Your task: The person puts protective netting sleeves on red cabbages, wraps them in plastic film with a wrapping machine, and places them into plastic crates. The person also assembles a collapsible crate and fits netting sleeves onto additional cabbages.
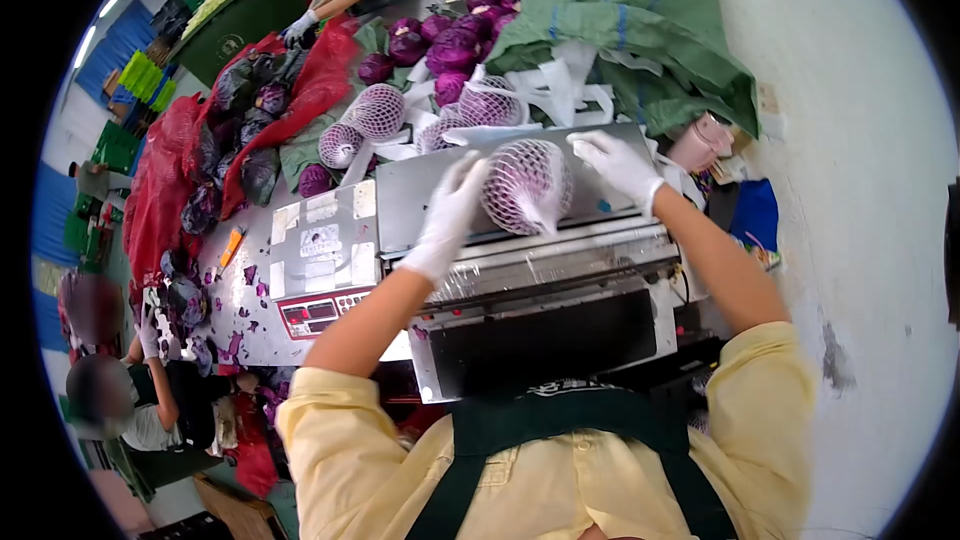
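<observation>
A purple cabbage in white foam netting (526,186) sits on the metal top of a wrapping machine (410,195), directly between my gloved hands. My left hand (452,212) is at its left side, fingers extended toward the net and close against it. To the right, my right hand (612,166) is spread above the metal surface, a gap apart from the cabbage, with nothing seen in it. Behind them lie more netted cabbages (379,111) and white net pieces (566,90).
Bare purple cabbages (452,50) are heaped at the back beside a green sack (620,0). A digital scale (322,250) stands at left, near an orange knife (232,245) and red mesh sacks (165,180). A pink mug (700,143) is at right. Co-workers stand behind and at left.
</observation>
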The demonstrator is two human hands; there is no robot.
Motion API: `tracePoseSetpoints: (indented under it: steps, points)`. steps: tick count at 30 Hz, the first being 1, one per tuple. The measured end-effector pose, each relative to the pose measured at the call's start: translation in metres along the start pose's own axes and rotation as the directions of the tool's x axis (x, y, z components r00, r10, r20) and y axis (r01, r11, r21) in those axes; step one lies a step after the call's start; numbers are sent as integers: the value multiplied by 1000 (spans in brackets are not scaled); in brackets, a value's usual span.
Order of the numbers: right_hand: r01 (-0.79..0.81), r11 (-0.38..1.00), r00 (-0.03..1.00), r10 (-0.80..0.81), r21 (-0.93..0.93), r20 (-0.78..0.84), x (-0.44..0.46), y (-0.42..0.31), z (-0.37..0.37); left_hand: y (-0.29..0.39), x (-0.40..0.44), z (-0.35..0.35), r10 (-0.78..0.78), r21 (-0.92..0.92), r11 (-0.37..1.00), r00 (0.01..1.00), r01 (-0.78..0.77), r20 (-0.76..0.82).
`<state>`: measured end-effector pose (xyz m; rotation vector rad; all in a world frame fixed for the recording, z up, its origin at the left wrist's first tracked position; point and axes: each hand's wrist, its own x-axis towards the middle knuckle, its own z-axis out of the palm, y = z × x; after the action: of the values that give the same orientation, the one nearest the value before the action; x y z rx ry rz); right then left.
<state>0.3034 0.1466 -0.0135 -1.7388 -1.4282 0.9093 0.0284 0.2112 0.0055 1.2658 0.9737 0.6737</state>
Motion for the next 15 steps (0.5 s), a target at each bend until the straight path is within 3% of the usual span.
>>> tracePoseSetpoints:
  steps: [1,2,3,4,5,7,8,10,11,13,14,15]
  points:
    - [153,973,981,-170,-170,-92,-22,-7,-11,-14,-1,-21,122,167,978,992,-123,13]
    - [304,832,938,-347,-465,-8,-44,-18,-28,-30,-5,-48,321,374,872,946,-316,51]
    - [423,583,870,-475,-694,131,-65,-25,-47,-13,-31,-65,455,637,639,880,-431,139]
    - [508,418,834,-457,-753,309,-79,-23,-61,-15,-42,-88,526,784,340,796,-518,298]
    - [533,267,819,-403,-803,410,-91,-16,-66,-11,-53,-99,592,785,69,659,-616,465]
    - [609,45,768,-279,-792,576,-101,-1,-73,-16,-65,-122,323,763,-194,694,-617,643]
    - [608,46,769,-282,-793,574,-103,9,-71,-19,-66,-119,322,762,-196,693,-617,645]
    - [702,-94,658,-295,-706,693,-96,24,-60,-10,-72,-97,97,714,-293,723,-636,684]
    - [705,-99,650,-303,-702,696,-91,29,-51,-9,-71,-87,99,720,-298,730,-627,676]
    - [767,2,601,-352,-642,717,-83,28,-29,-11,-64,-69,42,683,-294,705,-669,708]
    - [766,109,606,-449,-633,656,-82,29,-18,-33,-56,-70,183,672,-213,647,-709,740]
    - [682,342,721,-458,-646,520,-91,21,-8,-52,-47,-69,327,645,-136,580,-752,746]
